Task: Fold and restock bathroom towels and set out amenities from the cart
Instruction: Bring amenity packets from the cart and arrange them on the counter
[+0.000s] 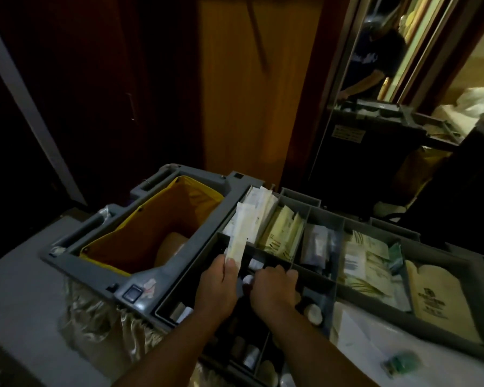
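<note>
Your left hand (220,286) pinches the near end of a long sachet (239,236) pointing away from you; your right hand (274,289) curls into the tray (340,255), grip unclear.

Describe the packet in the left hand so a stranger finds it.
On the grey cart, right of the yellow-lined bag, sits a divided tray. The left hand pinches a long slim pale packet at its left end. It alone is lifted; others sit in compartments.

Center frame, my left hand (221,286) pinches a few long pale packets (236,241) above the grey cart tray (430,332). Just beside it, my right hand (274,286) reaches, fingers curled, into a compartment; I can't see what it holds. A yellow-lined bag (157,219) sits left of center.
</note>
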